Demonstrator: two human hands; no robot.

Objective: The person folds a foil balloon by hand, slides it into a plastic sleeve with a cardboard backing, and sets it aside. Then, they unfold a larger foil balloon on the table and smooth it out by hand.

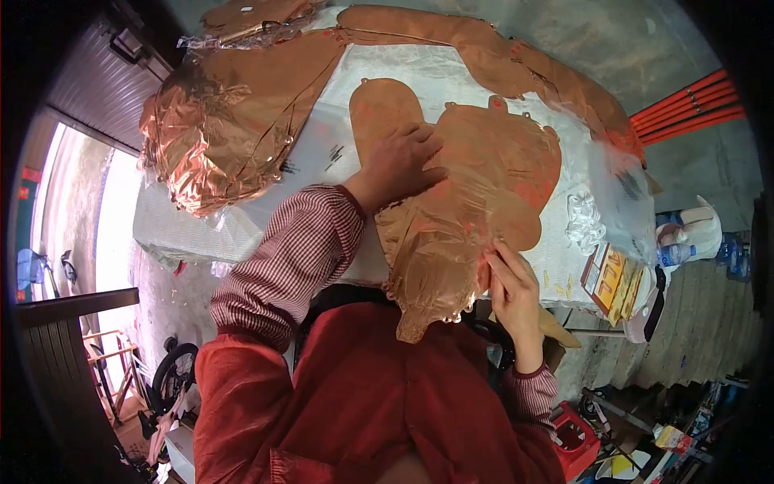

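Observation:
A flat copper-coloured foil balloon [500, 149] with small tabs along its rim lies in front of me on the white-covered table [379, 64]. Its crinkled near end hangs over the table edge toward my lap. My left hand [401, 165] rests palm down on the foil, fingers spread loosely. Beyond it, a rounded foil lobe [385, 101] sticks out; whether it belongs to the same piece I cannot tell. At the near right edge, my right hand [513, 289] pinches the foil between thumb and fingers.
A heap of shiny copper foil [234, 121] covers the table's left side. More foil pieces [451, 28] run along the far edge. Clear crumpled plastic [586, 222] and a yellow-brown box [617, 282] lie at right. Orange-red poles [685, 109] stand beyond; a bicycle wheel [175, 377] is at lower left.

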